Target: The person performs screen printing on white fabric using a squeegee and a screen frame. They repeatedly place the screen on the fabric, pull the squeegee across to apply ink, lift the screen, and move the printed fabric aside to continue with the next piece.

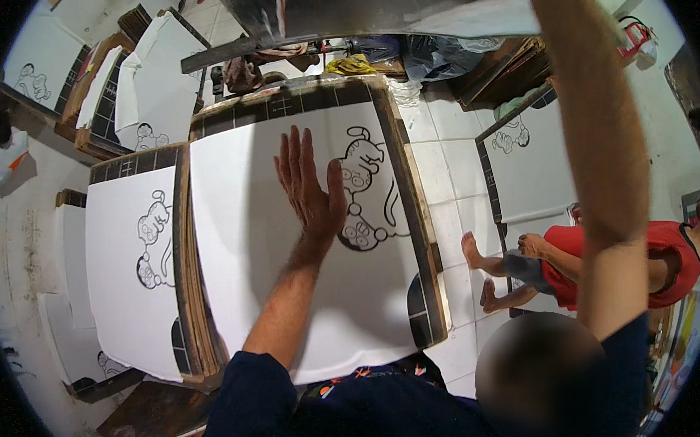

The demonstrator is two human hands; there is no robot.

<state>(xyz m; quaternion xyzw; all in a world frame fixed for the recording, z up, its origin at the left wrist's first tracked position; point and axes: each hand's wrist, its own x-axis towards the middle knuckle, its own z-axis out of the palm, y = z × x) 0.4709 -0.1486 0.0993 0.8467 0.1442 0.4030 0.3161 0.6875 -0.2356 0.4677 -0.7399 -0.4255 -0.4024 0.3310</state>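
Note:
My left hand (306, 187) is open and lies on, or just over, a white sheet (251, 305) on a dark-edged wooden board (423, 294), fingers stretched toward its far edge. A black line drawing (363, 238) of cartoon figures shows just right of the hand. My right forearm (607, 171) rises to the top edge beside a large dark metal-looking panel (385, 4) with a long bar; the right hand itself is out of sight. A stack of boards with another printed sheet (120, 256) stands directly to the left.
More boards with printed sheets stand at upper left (160, 70) and right (524, 184). A co-worker in red (666, 271) sits or reclines at the right, barefoot on the tiled floor (443, 173). Dark plastic bags (444, 56), cloths and a red fire extinguisher (636, 41) are farther off.

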